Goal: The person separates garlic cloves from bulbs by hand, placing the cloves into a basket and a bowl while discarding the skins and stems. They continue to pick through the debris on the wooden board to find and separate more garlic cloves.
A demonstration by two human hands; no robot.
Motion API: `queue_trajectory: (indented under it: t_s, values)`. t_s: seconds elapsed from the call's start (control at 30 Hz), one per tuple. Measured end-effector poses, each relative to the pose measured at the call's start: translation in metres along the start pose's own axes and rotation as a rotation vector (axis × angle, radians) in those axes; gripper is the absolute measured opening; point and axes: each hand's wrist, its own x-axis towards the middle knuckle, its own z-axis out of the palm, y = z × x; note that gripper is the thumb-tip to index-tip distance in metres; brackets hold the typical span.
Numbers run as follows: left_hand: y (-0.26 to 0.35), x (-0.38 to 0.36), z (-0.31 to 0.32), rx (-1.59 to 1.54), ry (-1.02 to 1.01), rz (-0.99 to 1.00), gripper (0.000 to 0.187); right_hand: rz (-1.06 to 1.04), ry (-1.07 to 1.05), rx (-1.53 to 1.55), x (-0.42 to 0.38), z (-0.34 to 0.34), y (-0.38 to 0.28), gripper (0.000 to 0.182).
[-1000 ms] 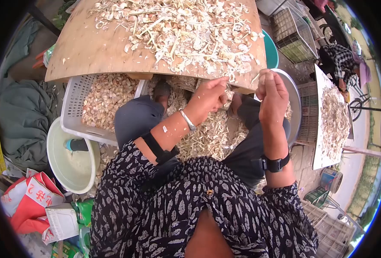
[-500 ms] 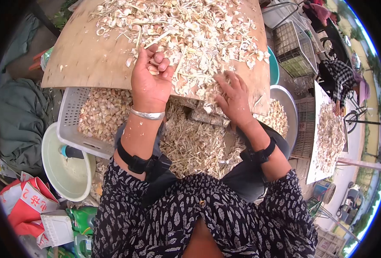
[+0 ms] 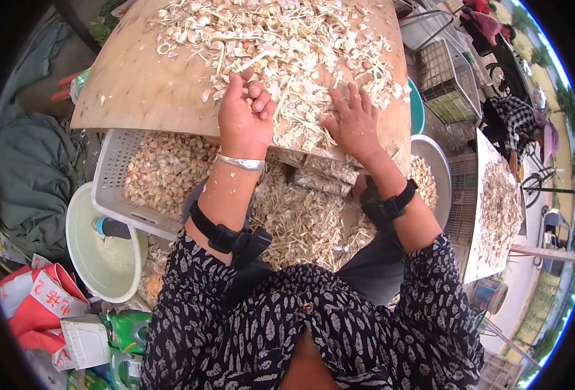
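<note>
A heap of garlic cloves, stalks and papery skins covers much of the wooden board in front of me. My left hand is turned palm up at the near side of the heap. Its fingers curl inward around what look like garlic cloves, mostly hidden by the fingers. My right hand lies palm down at the heap's near right part, fingers spread over the loose skins and stalks. It appears to hold nothing.
Left below the board, a grey plastic crate holds garlic cloves. Near it stands a pale green basin. A metal basin of cloves is at right. Skins and stalks pile between my legs. Another person works at a white board.
My right hand has moved up slightly and flattened on the heap, its fingers pointing forward. My left hand stays curled, shifted a little right and down in view.
</note>
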Motion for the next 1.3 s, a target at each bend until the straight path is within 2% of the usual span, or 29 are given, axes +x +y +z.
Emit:
queue_trajectory:
  t_s: [0.03,0.1,0.17,0.23,0.27,0.3,0.37,0.43,0.5,0.57,0.63,0.67,0.73,0.77,0.8,0.83,0.9,0.93,0.97,1.0,1.03,1.1,1.23,1.3]
  values:
    - [-0.003,-0.002,0.008,0.0,-0.002,-0.01,0.02,0.009,-0.001,-0.003,-0.015,-0.003,0.001,0.065]
    - [-0.01,-0.004,0.023,-0.004,0.23,0.015,0.017,-0.003,0.022,0.024,-0.042,-0.007,0.003,0.064]
    - [-0.012,-0.001,0.012,0.027,0.202,0.032,0.014,-0.013,0.025,0.033,-0.062,-0.02,0.002,0.06]
    - [-0.006,0.001,0.007,-0.054,0.089,-0.028,0.012,-0.074,-0.038,0.08,-0.07,-0.031,0.005,0.049]
    - [-0.004,-0.002,0.007,0.062,0.131,-0.009,0.013,-0.133,0.148,0.062,-0.065,-0.039,0.008,0.03]
    - [-0.003,-0.003,0.008,0.061,0.136,0.001,0.013,-0.143,0.147,0.067,-0.05,-0.048,0.006,0.03]
    - [-0.003,-0.004,0.009,0.066,0.067,-0.039,0.016,-0.059,0.226,0.519,-0.007,-0.054,0.008,0.014]
    - [-0.008,-0.003,0.02,0.128,0.082,-0.035,0.021,-0.174,0.264,0.46,0.045,-0.035,0.009,0.009]
    - [-0.007,0.003,0.02,0.019,0.113,-0.054,0.023,-0.263,0.188,0.435,0.085,-0.009,0.007,0.008]
    - [-0.001,0.013,0.008,-0.01,0.087,-0.049,0.028,-0.342,0.141,0.342,0.109,0.01,0.007,0.009]
    - [0.006,0.02,0.006,-0.086,0.157,0.003,0.036,-0.418,0.102,0.244,0.118,0.017,0.003,0.01]
    - [0.008,0.024,-0.003,-0.16,0.102,-0.024,0.046,-0.341,0.113,0.259,0.118,0.016,0.006,0.013]
    - [0.01,0.016,0.009,-0.207,0.103,-0.022,0.048,-0.124,0.206,0.408,0.112,0.006,0.009,0.02]
    - [0.011,0.014,0.016,-0.255,0.099,-0.014,0.05,0.284,-0.062,0.747,0.109,-0.009,0.013,0.022]
    - [0.011,0.015,0.011,-0.24,0.065,0.003,0.051,0.385,-0.077,1.267,0.105,-0.01,0.02,0.023]
    - [0.011,0.013,0.013,-0.237,0.066,0.02,0.051,0.542,-0.107,1.526,0.097,-0.02,0.015,0.022]
    - [0.012,0.011,0.015,-0.258,0.058,0.014,0.051,0.605,-0.199,1.757,0.082,-0.031,0.001,0.022]
    - [0.014,0.012,0.012,-0.257,0.058,0.011,0.051,0.526,-0.319,1.605,0.081,-0.033,-0.003,0.021]
    - [0.015,0.014,0.006,-0.178,0.057,0.037,0.042,0.452,-0.425,1.445,0.079,-0.035,-0.008,0.02]
    - [0.014,0.017,0.0,-0.101,0.054,0.059,0.034,0.38,-0.365,1.049,0.081,-0.03,-0.02,0.021]
    - [0.013,0.018,-0.002,-0.021,0.051,0.085,0.026,0.098,-0.142,0.714,0.082,-0.015,-0.027,0.022]
    - [0.02,0.005,0.013,-0.028,0.109,0.117,0.019,-0.019,-0.178,0.288,0.082,-0.01,-0.044,0.027]
    - [0.064,-0.035,0.014,0.457,0.003,0.549,0.02,-0.075,0.005,0.373,0.08,0.011,-0.027,0.025]
    - [0.103,-0.049,-0.01,0.965,0.178,0.629,0.024,0.103,0.026,0.665,0.07,-0.003,-0.013,0.023]
